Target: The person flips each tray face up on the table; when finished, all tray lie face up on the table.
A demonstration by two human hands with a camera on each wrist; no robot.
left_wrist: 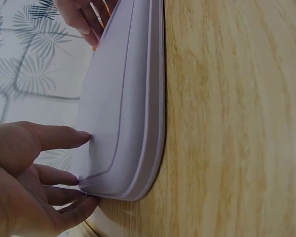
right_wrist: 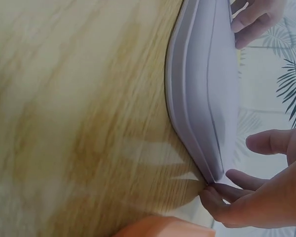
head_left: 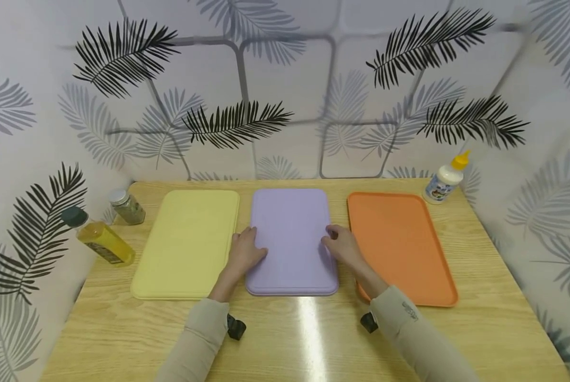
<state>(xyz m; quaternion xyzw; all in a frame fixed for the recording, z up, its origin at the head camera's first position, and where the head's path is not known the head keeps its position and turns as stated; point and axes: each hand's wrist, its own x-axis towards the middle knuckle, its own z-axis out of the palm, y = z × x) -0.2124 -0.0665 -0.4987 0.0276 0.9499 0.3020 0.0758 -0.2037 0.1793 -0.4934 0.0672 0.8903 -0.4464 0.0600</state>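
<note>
A flat purple tray-like slab (head_left: 291,239) with a double-layered edge lies at the middle of the wooden table. My left hand (head_left: 246,254) is at its left side: in the left wrist view the thumb (left_wrist: 81,138) extends over the top face and the other fingers touch the side edge. My right hand (head_left: 344,246) is at the right side. Its fingertips (right_wrist: 214,195) touch the edge low down, while its thumb (right_wrist: 264,141) stands apart above the top face. Both hands have their fingers spread rather than closed round the slab.
A yellow tray (head_left: 189,239) lies to the left, an orange rimmed tray (head_left: 399,244) to the right, partly under my right forearm. At the left edge stand a bottle of yellow liquid (head_left: 105,244) and a spice jar (head_left: 129,209); a glue bottle (head_left: 442,183) stands back right. Patterned cloth (head_left: 289,79) surrounds the table.
</note>
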